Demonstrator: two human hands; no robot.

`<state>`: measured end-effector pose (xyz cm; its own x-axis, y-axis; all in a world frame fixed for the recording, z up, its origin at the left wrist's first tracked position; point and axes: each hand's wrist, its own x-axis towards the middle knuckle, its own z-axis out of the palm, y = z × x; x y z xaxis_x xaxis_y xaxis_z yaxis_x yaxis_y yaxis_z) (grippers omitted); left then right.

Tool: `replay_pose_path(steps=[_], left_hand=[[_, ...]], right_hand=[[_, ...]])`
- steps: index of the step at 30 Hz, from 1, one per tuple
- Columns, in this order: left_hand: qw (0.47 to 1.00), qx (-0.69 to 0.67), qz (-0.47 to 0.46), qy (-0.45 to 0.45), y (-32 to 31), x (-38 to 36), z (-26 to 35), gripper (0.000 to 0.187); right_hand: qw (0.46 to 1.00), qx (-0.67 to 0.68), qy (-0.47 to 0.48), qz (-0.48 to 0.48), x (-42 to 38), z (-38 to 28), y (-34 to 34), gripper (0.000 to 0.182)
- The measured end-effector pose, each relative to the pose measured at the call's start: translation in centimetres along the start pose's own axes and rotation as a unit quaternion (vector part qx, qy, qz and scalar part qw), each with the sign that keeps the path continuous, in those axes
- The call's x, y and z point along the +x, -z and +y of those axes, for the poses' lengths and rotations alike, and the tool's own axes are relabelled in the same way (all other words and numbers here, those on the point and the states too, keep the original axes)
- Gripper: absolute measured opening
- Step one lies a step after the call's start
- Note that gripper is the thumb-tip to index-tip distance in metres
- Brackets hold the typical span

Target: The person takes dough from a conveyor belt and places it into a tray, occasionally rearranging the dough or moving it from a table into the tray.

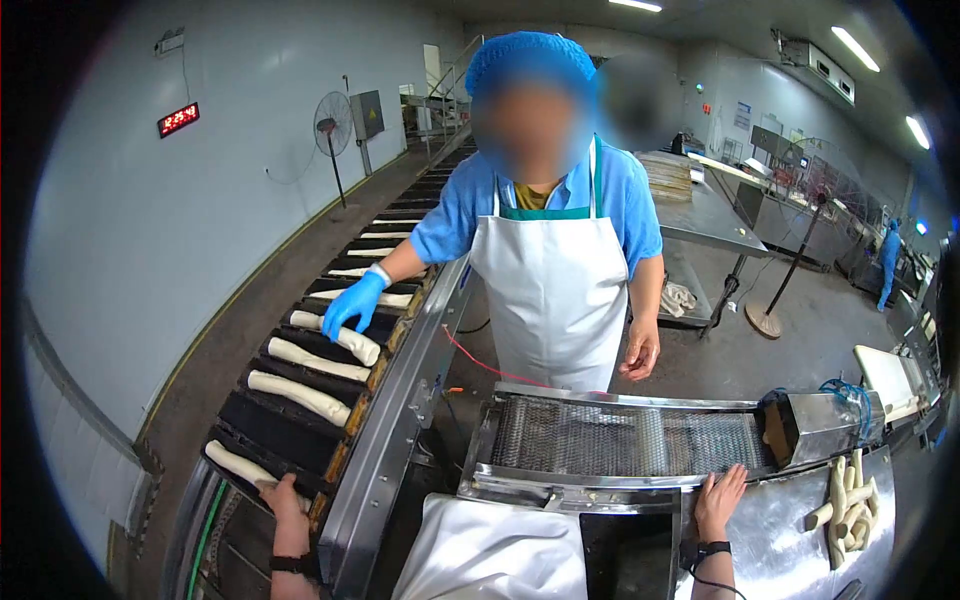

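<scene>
At the lower left, my left hand (287,497) has its fingers curled at the near end of a long pale dough roll (238,462), which lies in a black tray of the slatted conveyor (285,420). My right hand (720,503) lies with fingers stretched out on the steel table (770,525), beside the edge of the mesh belt (600,438), and holds nothing. More dough rolls (298,396) lie in trays farther up the line. To the right of my right hand is a pile of dough pieces (848,510).
Across the belt stands a co-worker in a white apron (545,290), whose blue-gloved hand (352,303) is on another dough roll. A metal rail (400,440) edges the slatted conveyor. A metal housing (825,425) sits at the mesh belt's right end.
</scene>
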<state>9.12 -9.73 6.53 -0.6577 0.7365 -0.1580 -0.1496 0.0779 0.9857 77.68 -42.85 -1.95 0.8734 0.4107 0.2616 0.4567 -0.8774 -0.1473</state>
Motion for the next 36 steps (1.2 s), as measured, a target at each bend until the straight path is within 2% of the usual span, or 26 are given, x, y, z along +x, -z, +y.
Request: replay_pose_path(steps=[1, 4, 6, 7, 10, 12, 13, 14, 16, 18, 19, 20, 22, 23, 24, 26, 27, 28, 31, 32, 33, 34, 35, 36], left_hand=[[1.0, -0.012, -0.003, -0.017, 1.3, 1.5, -1.5, 0.08], [0.999, 0.02, 0.035, 0.03, 4.5, 2.8, -2.5, 0.059], [0.999, 0.008, 0.016, 0.043, 6.8, 4.0, -3.3, 0.041], [0.998, 0.006, 0.007, 0.065, 7.7, 3.7, -3.0, 0.041], [0.995, -0.022, -0.028, 0.092, 10.2, 2.9, -2.6, 0.041], [0.98, -0.069, -0.119, 0.143, 11.1, 0.6, -1.0, 0.045], [0.983, -0.04, -0.121, 0.135, 12.2, 0.6, -1.2, 0.049], [0.983, -0.041, -0.116, 0.135, 13.1, 0.7, -1.5, 0.049], [0.991, 0.049, -0.063, 0.105, 14.3, 0.1, -1.4, 0.051], [0.99, 0.071, -0.029, 0.118, 15.8, 0.5, -2.0, 0.054], [0.993, 0.07, -0.005, 0.099, 16.4, 0.6, -2.6, 0.055], [0.994, 0.068, 0.019, 0.08, 17.1, 0.7, -2.9, 0.056], [0.995, 0.049, 0.03, 0.086, 18.9, 1.9, -3.9, 0.054], [0.995, 0.033, 0.035, 0.091, 20.1, 3.4, -5.0, 0.052], [0.992, 0.089, 0.059, 0.062, 22.4, 6.2, -6.5, 0.045], [0.981, 0.098, 0.164, 0.021, 21.7, 6.3, -5.4, 0.038], [0.986, 0.111, 0.094, 0.088, 23.1, 5.8, -3.8, 0.066], [0.985, 0.11, 0.095, 0.093, 23.7, 5.8, -3.5, 0.066], [0.98, -0.159, -0.008, 0.116, 24.9, 4.9, -3.3, 0.067], [0.98, -0.159, -0.002, 0.12, 24.9, 4.6, -3.2, 0.067], [0.981, -0.148, 0.018, 0.122, 24.1, 3.7, -2.4, 0.067], [0.982, -0.136, 0.045, 0.123, 23.9, 2.3, -1.3, 0.066], [0.979, -0.167, 0.03, 0.111, 23.8, 1.1, -0.6, 0.066], [0.975, -0.197, 0.022, 0.096, 23.6, 0.3, 0.0, 0.066]], right_hand=[[1.0, 0.002, 0.0, -0.002, 0.9, 0.5, -0.7, 0.068], [1.0, -0.017, -0.011, 0.007, 3.4, 1.2, -1.9, 0.069], [0.997, -0.031, -0.072, -0.023, 5.3, 0.3, -0.2, 0.072], [0.997, -0.025, -0.07, 0.004, 6.6, 1.8, -2.1, 0.074], [0.997, -0.032, -0.071, 0.017, 8.9, 2.8, -2.7, 0.073], [0.996, -0.021, -0.086, 0.01, 10.1, 2.5, -2.6, 0.072], [0.997, -0.017, -0.066, 0.028, 10.2, 2.2, -2.1, 0.071], [0.998, -0.013, -0.045, 0.046, 10.4, 2.0, -1.4, 0.07], [0.999, -0.023, -0.029, 0.036, 10.8, 1.4, -0.5, 0.07], [0.993, -0.066, 0.087, 0.052, 11.4, 1.6, -0.6, 0.072], [0.993, -0.07, 0.094, 0.023, 11.9, 1.4, -0.2, 0.06], [0.992, -0.07, 0.101, 0.024, 12.2, 1.5, 0.7, 0.06], [0.976, -0.151, 0.121, -0.1, 12.2, 0.4, 4.3, 0.041], [0.977, -0.153, 0.147, -0.033, 13.3, 3.0, 1.2, 0.023], [0.976, -0.158, 0.149, -0.029, 13.2, 3.2, 1.6, 0.023], [0.973, -0.19, 0.125, -0.039, 12.8, 3.5, 2.0, 0.018], [0.973, -0.185, 0.136, -0.037, 12.6, 3.8, 1.8, 0.015], [0.972, -0.189, 0.138, -0.036, 11.8, 3.7, 1.9, 0.015], [0.989, -0.064, 0.122, -0.057, 10.7, 2.5, 2.1, 0.026], [0.988, -0.068, 0.127, -0.058, 10.7, 2.3, 2.4, 0.026], [0.98, 0.01, 0.185, -0.07, 10.3, 0.3, 4.6, 0.025], [0.962, 0.088, 0.245, -0.088, 9.3, -2.4, 7.2, 0.024], [0.921, 0.275, 0.247, -0.125, 7.3, -5.8, 11.3, 0.024], [0.876, 0.35, 0.269, -0.194, 6.9, -7.5, 13.7, 0.027]])
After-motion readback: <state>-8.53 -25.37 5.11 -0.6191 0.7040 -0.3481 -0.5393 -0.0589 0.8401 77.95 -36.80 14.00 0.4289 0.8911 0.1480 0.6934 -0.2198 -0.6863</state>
